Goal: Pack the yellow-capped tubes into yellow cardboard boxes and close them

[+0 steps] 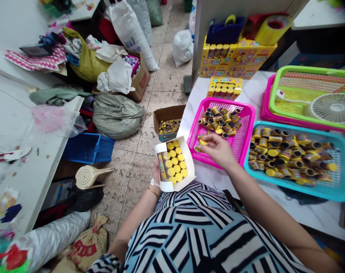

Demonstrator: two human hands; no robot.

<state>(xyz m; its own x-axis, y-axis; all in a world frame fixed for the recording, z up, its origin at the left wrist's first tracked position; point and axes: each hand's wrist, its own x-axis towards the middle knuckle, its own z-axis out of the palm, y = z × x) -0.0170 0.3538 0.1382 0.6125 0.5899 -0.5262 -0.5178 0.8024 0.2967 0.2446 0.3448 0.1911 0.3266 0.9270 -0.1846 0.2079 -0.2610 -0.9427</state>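
Pinching a small yellow-capped cylindrical tube (203,143) in its fingertips, the right hand (218,149) hovers over the magenta plastic basket (248,110), the tube's long axis lying roughly level toward the open white cardboard carton (188,161) cradled by the left hand (156,175) at lower centre.

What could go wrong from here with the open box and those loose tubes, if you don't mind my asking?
The open box rests on the left hand out over the tiled floor, so a tilt could spill its yellow-capped tubes there. The small tube pinched in the right hand might slip. The tubes heaped in the teal basket could also roll out if bumped.
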